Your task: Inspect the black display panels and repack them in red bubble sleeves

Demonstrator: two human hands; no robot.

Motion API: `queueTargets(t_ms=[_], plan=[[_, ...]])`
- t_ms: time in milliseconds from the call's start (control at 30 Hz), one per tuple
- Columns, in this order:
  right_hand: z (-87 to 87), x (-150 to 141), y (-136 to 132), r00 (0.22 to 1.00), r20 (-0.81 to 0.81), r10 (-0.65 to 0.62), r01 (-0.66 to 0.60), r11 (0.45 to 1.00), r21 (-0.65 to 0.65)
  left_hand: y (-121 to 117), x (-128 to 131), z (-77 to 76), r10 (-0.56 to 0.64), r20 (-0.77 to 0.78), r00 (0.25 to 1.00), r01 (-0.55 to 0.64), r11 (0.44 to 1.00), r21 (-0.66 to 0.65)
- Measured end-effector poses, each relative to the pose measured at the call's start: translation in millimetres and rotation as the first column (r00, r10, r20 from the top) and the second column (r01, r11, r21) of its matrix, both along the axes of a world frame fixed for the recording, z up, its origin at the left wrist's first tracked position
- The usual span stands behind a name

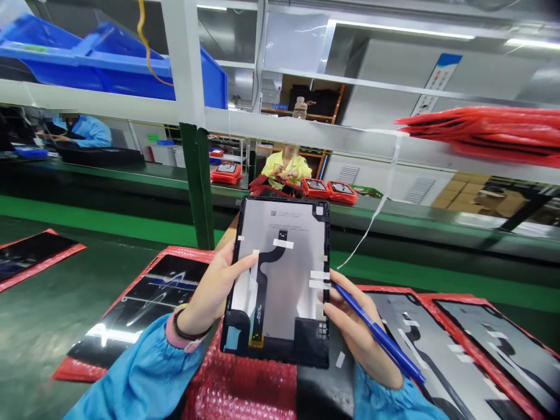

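Note:
A tablet screen panel (301,251) is held up in front of me, its silver back facing me, with a black ribbon cable and several white tape strips on it. My left hand (216,286) grips its left edge, thumb lying over the back. At the right edge, my right hand (356,326) holds the panel between fingers and thumb. A blue pen (378,338) also rests in that hand, slanting down towards the wrist. Below the panel lies red bubble wrap (249,385) on the bench.
More panels on red bubble wrap lie at left (149,303) and right (420,344). A green post (196,186) and white shelf rail (350,137) stand ahead. Blue bins (109,64) and red bubble bags (485,131) sit above. A co-worker in yellow (286,166) sits opposite.

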State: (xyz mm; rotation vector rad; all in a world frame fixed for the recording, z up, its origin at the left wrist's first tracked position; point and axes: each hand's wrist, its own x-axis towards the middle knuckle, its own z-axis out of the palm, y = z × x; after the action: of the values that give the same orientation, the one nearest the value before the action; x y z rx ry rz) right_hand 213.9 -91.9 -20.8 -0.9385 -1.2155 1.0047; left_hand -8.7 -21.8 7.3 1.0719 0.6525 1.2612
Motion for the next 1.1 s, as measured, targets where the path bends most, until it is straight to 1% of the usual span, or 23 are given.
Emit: queueTargets(t_ms=[67,167,333,400,467,533,667,767,867,967,1100], plan=[[4.8,1.8,-2.4,1.0,0.004,-0.001,0.001,1.0,0.022,-0.1,1.3,3.2,-0.012,0.012,1.0,0.012,1.0,0.004],[7.0,2.0,-3.0,0.998,0.04,-0.055,0.053,0.998,0.041,1.3,1.9,5.5,-0.03,0.04,0.999,0.029,0.999,0.016],[10.2,-1.0,-0.2,0.968,0.199,-0.151,0.139,0.988,0.071,5.2,1.0,7.8,-0.014,0.043,0.999,0.014,1.0,0.011],[11.6,-1.7,1.3,0.952,0.262,-0.161,0.15,0.987,0.058,6.3,0.1,9.3,-0.012,0.025,1.0,0.012,1.0,0.013],[11.3,-2.3,3.1,0.946,0.287,-0.152,0.148,0.988,0.034,6.9,-1.0,11.0,-0.017,0.014,1.0,0.017,1.0,0.017],[9.6,-3.2,4.8,0.957,0.255,-0.138,0.138,0.99,0.015,7.5,-2.3,12.2,-0.02,0.017,1.0,0.02,1.0,0.015],[8.4,-6.4,5.5,0.994,0.099,-0.05,0.053,0.998,-0.028,9.1,-5.6,12.9,-0.014,0.027,1.0,0.013,1.0,0.013],[12.2,-8.4,3.1,0.999,-0.004,0.036,-0.036,0.997,-0.075,10.7,-7.4,13.7,-0.027,0.025,0.999,0.027,1.0,0.005],[14.0,-9.3,1.4,0.994,-0.073,0.082,-0.087,0.993,-0.075,11.7,-7.8,15.2,-0.046,0.029,0.999,0.046,0.999,-0.007],[10.4,-9.0,2.0,0.994,-0.084,0.067,-0.074,0.995,-0.07,11.4,-7.7,16.3,-0.045,0.024,0.999,0.045,0.999,0.004],[5.5,-8.6,3.1,0.999,0.04,0.016,-0.012,0.995,-0.096,10.0,-8.2,16.0,-0.048,0.013,0.999,0.048,0.999,0.02]])
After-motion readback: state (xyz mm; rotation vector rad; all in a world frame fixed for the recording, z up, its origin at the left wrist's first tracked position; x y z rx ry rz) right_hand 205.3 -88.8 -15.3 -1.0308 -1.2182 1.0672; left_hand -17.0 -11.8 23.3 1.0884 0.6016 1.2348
